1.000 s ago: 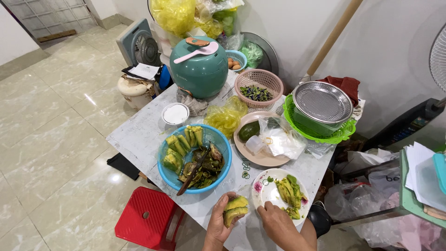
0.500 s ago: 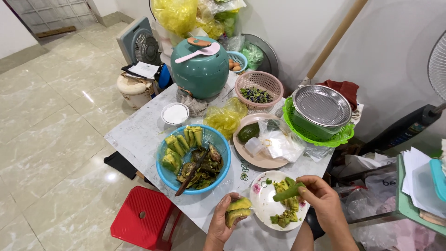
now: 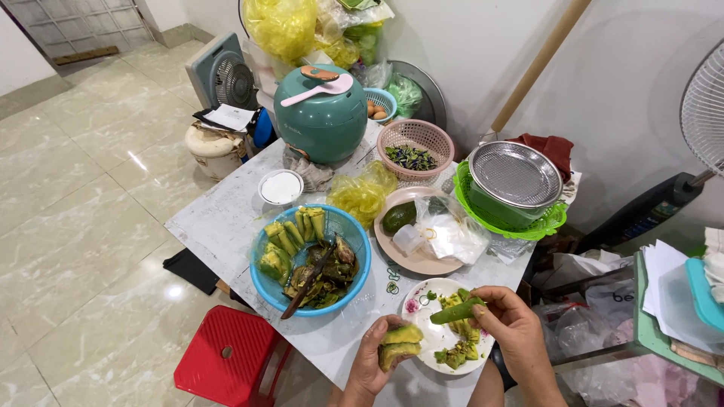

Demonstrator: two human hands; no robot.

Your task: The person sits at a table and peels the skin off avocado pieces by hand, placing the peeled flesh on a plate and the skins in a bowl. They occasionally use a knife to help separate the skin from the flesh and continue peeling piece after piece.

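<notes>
Head view: right hand (image 3: 516,332) now pinching a green avocado slice (image 3: 457,311) above the white plate (image 3: 419,301), up from plate level before; left hand (image 3: 375,360) gripping peeled avocado piece (image 3: 400,345) beside blue bowl (image 3: 354,234). Slice apparently being placed.

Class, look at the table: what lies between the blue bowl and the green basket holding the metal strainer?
In the head view, a beige plate lies between the blue bowl and green basket, carrying a whole avocado and clear plastic bag.

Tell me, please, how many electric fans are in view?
2: a small box fan on the floor left of the teal cooker, and a standing fan at the right edge, partly cut off.
</notes>
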